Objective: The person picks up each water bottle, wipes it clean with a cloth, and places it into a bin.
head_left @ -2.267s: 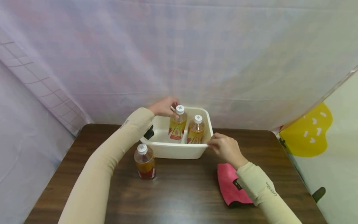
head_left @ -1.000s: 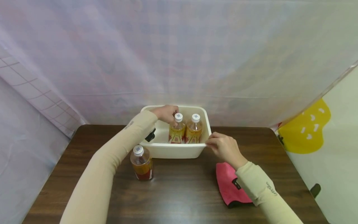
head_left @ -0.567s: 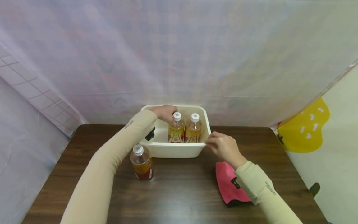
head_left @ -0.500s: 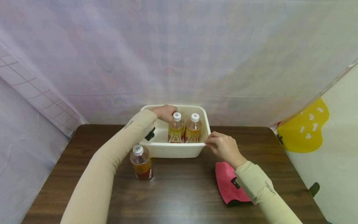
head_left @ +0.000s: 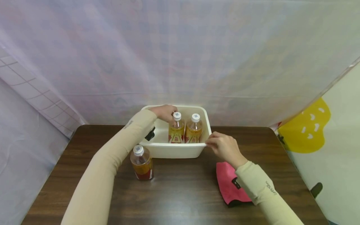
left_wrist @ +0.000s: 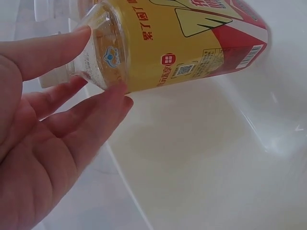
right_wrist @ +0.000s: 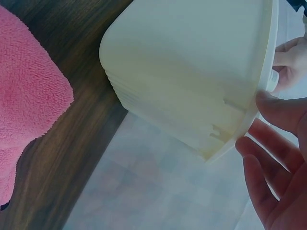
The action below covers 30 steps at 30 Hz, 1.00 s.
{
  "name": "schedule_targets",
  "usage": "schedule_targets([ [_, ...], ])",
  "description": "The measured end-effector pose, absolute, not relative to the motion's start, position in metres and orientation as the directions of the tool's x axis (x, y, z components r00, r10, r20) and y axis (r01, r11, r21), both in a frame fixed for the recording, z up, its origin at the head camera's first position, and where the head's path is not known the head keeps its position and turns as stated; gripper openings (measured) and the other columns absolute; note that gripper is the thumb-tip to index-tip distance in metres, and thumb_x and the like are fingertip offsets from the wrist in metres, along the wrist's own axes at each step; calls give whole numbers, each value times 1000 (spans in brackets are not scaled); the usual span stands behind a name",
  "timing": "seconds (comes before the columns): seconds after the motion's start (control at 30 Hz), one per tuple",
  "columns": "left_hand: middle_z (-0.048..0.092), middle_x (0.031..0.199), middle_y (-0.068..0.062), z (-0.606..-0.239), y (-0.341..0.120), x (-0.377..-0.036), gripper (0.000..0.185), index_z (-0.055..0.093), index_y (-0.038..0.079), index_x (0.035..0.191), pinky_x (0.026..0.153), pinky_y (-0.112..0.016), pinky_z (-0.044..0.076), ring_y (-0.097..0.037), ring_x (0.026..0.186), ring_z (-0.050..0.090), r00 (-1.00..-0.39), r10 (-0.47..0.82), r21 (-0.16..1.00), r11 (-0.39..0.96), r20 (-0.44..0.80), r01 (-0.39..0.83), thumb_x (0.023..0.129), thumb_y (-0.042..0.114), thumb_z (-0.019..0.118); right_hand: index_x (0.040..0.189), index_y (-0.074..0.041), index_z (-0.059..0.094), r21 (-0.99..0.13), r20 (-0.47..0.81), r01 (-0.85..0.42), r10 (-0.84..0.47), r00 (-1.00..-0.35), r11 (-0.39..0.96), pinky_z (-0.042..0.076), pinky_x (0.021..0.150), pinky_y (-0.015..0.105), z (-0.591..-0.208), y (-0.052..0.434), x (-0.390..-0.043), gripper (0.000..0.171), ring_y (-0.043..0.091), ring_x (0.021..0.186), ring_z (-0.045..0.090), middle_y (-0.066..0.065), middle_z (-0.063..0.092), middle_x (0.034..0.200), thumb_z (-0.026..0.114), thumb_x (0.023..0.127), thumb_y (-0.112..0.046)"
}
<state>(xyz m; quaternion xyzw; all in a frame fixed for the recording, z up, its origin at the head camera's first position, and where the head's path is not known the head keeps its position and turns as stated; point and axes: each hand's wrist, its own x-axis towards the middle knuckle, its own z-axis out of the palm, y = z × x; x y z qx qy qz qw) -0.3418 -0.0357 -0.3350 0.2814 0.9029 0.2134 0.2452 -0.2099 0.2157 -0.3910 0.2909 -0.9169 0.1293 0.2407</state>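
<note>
- On the dark wooden table (head_left: 182, 193) stands a cream tub (head_left: 174, 150), pushed close to the pale sheet (head_left: 180, 56) hanging behind it.
- Two bottles stand upright inside the tub, side by side and touching or nearly so: the left bottle (head_left: 176, 129) and the right bottle (head_left: 193, 131), both white-capped with yellow and red labels.
- The left hand (head_left: 164, 112) reaches over the tub's far left part to the left bottle. In the left wrist view its fingers (left_wrist: 81, 124) are nearly straight and slightly spread, fingertips touching the bottle's shoulder (left_wrist: 110, 52) just above the label; the thumb lies along the other side of the neck. The grip is loose, with the palm well off the bottle.
- The right hand (head_left: 223, 148) is at the tub's near right corner. From the head view its fingers are bent over the rim; in the right wrist view the thumb (right_wrist: 283, 112) sits at the rim's edge and the other fingers (right_wrist: 268, 158) curve just under the lip. Whether they press the wall I cannot tell.
- A third bottle (head_left: 142, 162) stands upright on the table, just outside the tub's near left corner, beside the left sleeve (head_left: 112, 159).
- A pink cloth (head_left: 229, 187) lies flat on the table near the right wrist, partly under the right sleeve (head_left: 261, 190).
</note>
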Motion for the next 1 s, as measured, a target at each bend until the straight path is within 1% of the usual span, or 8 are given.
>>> schedule_targets([
  [0.07,56,108,-12,-335,-37,-342,41,50,0,112,75,-28,48,-21,92,54,-719,612,534,749,-329,393,76,10,69,77,-17,74,-96,514,-598,-475,-714,796,46,49,31,-391,215,-211,11,10,63,60,-8,63,78,78,68,-14],
  [0.13,54,114,-15,-333,-38,-342,46,48,0,116,78,-30,49,-24,96,54,-717,609,544,748,-338,380,76,11,68,77,-17,74,-96,507,-598,-478,-717,796,46,49,31,-391,215,-212,11,10,63,60,-8,64,79,78,68,-14],
  [0.27,44,129,-21,-323,-46,-342,59,41,-1,126,92,-39,43,-31,115,46,-729,611,553,739,-310,384,76,16,68,77,-16,74,-105,498,-599,-480,-722,794,46,50,31,-391,216,-214,11,11,64,61,-7,64,80,78,68,-13],
  [0.37,41,133,-24,-309,-56,-341,61,38,-4,129,98,-43,37,-35,121,41,-748,621,571,711,-234,411,79,18,66,78,-15,74,-112,494,-599,-478,-726,793,47,51,32,-390,215,-217,11,12,64,61,-6,64,80,78,68,-12],
  [0.5,45,128,-25,-287,-73,-327,55,39,-6,129,96,-42,39,-37,116,45,-769,628,608,659,-120,443,85,18,61,78,-15,74,-119,480,-584,-468,-742,803,47,50,33,-389,216,-220,11,14,64,61,-6,65,80,77,68,-10],
  [0.73,47,126,-21,-264,-108,-283,48,44,-3,125,94,-45,41,-36,113,48,-801,596,611,614,58,500,86,21,61,78,-15,74,-117,489,-565,-448,-748,816,45,47,33,-390,219,-224,12,15,61,60,-6,64,80,77,68,-10],
  [0.87,49,124,-18,-270,-130,-261,46,47,-1,121,90,-45,44,-34,111,49,-823,554,619,604,126,502,84,20,64,78,-15,73,-113,496,-561,-442,-747,820,45,47,34,-391,222,-226,12,15,60,60,-6,64,80,77,68,-11],
  [1.0,48,126,-19,-291,-148,-243,53,45,-1,125,86,-45,47,-35,111,49,-842,513,628,603,167,492,81,19,68,77,-14,74,-113,499,-566,-446,-743,817,45,48,34,-391,225,-228,12,15,60,60,-5,64,79,78,67,-10],
])
